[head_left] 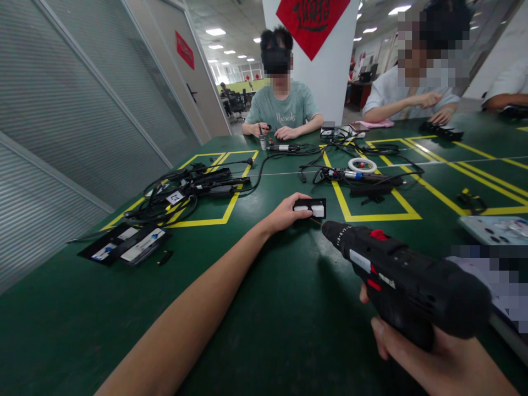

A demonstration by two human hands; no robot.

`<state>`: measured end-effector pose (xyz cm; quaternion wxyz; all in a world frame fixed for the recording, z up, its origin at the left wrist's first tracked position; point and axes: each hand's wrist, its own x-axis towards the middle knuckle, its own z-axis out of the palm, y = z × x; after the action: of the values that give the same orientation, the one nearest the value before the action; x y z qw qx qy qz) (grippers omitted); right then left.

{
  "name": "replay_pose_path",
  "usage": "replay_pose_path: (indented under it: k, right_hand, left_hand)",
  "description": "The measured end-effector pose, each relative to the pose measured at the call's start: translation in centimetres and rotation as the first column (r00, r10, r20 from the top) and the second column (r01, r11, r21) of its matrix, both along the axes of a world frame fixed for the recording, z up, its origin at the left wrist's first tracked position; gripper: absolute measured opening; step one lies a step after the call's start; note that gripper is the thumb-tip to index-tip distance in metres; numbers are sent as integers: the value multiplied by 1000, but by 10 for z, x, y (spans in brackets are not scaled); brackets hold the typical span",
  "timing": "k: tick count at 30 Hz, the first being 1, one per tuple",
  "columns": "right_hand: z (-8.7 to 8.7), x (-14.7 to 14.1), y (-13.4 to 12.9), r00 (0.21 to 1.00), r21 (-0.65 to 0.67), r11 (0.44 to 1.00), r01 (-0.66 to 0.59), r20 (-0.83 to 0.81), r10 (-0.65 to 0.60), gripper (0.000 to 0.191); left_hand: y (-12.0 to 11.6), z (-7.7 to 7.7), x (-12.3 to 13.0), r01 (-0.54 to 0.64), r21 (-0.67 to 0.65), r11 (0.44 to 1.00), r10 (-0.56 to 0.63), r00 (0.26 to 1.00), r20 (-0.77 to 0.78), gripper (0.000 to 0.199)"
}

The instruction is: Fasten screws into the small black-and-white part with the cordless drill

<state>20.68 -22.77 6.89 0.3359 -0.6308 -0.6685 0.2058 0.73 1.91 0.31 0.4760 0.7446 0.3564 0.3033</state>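
Observation:
My right hand [433, 352] is wrapped around the handle of a black cordless drill [396, 264] with red buttons. The drill points forward and left, and its thin bit [316, 221] ends close to a small black panel. My left hand [290, 212] grips that black panel [322, 202] by its left end, out over the middle of the table. White pieces [317, 210] show on the panel's face. Whether the bit touches the panel, I cannot tell. The drill's lower end is hidden below my hand.
On the green table [247, 286], several black cabled tools [202, 184] lie at the left, near a black folder [124, 245]. More cables and a white ring [362, 165] lie ahead at right. A light tray [495, 229] sits far right. Two people [282, 104] sit opposite.

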Motion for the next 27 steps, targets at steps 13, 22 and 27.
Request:
replay_pose_path:
  k: [13,22,27]
  right_hand:
    - [4,1,-1,1000,-4,1000,-17,-13,17,22]
    - [2,2,-3,1000,6,1000,-23,-16,23,19]
    - [1,0,-2,999,-1,1000,-18,-47,18,17]
  left_hand:
    - [3,-4,0,-14,-2,1000,14,1000,-3,51]
    - [1,-2,0,-13,22,1000,13,1000,-10,48]
    - [0,-1,0,-17,40,999,18,1000,-25,48]
